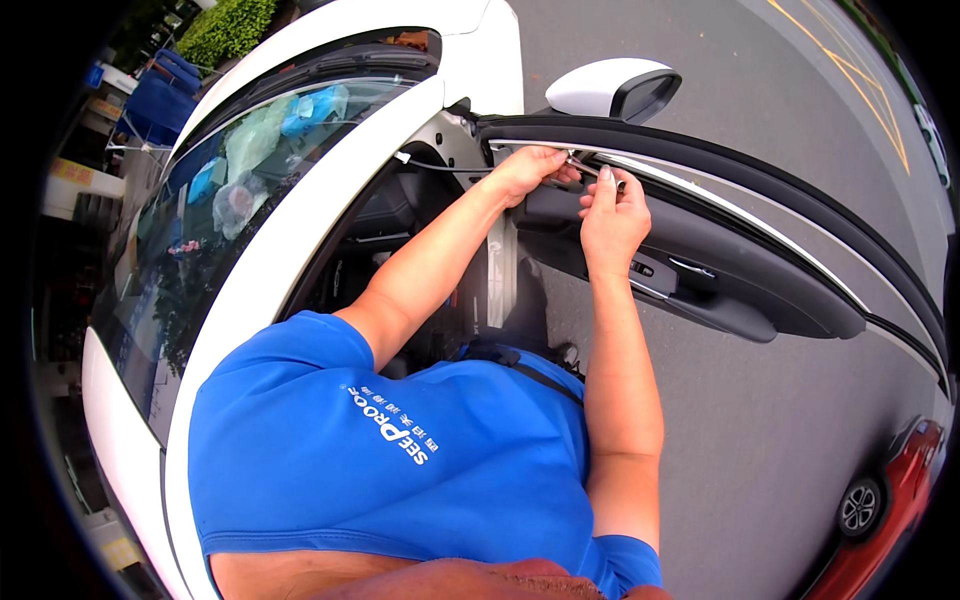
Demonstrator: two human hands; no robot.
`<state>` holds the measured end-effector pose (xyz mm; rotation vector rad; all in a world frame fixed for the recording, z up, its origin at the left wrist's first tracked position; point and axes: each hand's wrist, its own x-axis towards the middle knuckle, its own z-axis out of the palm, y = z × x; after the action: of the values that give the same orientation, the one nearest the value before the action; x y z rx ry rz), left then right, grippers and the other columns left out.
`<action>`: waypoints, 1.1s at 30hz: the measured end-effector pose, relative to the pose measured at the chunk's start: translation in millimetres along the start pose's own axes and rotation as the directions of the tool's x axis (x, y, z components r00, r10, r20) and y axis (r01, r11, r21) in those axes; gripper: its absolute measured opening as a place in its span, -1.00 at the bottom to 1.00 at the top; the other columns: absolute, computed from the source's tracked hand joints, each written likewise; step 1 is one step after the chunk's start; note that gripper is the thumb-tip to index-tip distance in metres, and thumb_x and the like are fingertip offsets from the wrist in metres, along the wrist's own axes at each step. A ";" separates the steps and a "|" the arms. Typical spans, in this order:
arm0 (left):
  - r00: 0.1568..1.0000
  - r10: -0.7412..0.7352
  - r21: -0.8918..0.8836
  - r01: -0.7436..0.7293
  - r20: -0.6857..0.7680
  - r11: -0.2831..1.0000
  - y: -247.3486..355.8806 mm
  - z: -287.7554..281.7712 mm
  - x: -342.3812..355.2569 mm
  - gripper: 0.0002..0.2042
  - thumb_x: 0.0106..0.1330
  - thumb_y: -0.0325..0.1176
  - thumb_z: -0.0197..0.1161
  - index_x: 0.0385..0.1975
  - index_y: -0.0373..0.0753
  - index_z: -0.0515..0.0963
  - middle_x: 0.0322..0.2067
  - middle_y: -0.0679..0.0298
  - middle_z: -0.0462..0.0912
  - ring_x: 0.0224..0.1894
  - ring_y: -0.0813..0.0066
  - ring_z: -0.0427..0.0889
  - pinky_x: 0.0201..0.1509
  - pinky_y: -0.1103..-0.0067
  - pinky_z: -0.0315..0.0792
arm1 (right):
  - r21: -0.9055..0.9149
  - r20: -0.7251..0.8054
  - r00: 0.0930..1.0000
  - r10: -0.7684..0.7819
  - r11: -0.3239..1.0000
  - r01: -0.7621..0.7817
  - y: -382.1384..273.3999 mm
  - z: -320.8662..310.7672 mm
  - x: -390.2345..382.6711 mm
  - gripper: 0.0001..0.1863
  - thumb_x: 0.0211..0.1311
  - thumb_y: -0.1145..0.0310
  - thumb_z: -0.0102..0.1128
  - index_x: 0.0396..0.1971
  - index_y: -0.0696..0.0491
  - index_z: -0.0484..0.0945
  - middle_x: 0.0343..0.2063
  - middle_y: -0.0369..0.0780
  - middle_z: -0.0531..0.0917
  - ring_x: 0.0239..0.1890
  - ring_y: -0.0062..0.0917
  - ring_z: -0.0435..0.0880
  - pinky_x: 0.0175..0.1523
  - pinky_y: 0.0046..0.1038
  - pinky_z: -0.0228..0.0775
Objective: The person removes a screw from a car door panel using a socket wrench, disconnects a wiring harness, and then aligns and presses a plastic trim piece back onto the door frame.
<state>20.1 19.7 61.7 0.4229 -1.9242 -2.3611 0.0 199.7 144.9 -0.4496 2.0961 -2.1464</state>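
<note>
I am at the open door (700, 250) of a white car (243, 305). My left hand (533, 172) is closed at the front upper corner of the door's window frame (720, 180), fingers pinched around the end of a slim metal tool (585, 166). Just right of it, my right hand (613, 215) grips the same tool, with thumb and fingers bent round it. A thin black cable (445, 169) runs across the door gap near my left hand. The tool's tip is hidden by my fingers.
A white side mirror (585, 88) juts above the door. The windscreen (260, 170) and dark cabin (370, 240) are left of my arms. Grey pavement (720, 400) lies right and below the door. A red car (900, 500) stands at lower right, a blue folded object (165, 95) at upper left.
</note>
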 end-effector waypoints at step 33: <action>0.985 0.059 -0.045 -0.067 -0.160 0.997 8.8 19.1 0.6 -0.79 0.34 -0.35 0.25 -0.15 -0.34 0.63 -0.32 0.27 0.70 -0.28 0.56 0.62 -0.08 0.60 0.49 | 0.370 0.183 0.711 0.679 0.622 -0.690 70.4 -53.2 87.7 -0.77 0.45 0.30 -0.01 -0.37 0.12 0.45 -0.55 -0.23 0.57 -0.59 -0.54 0.55 -0.56 -0.58 0.38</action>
<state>13.6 35.8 73.5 0.5213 -1.7780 -2.2563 -107.5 223.1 86.7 0.3390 1.3627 -1.9602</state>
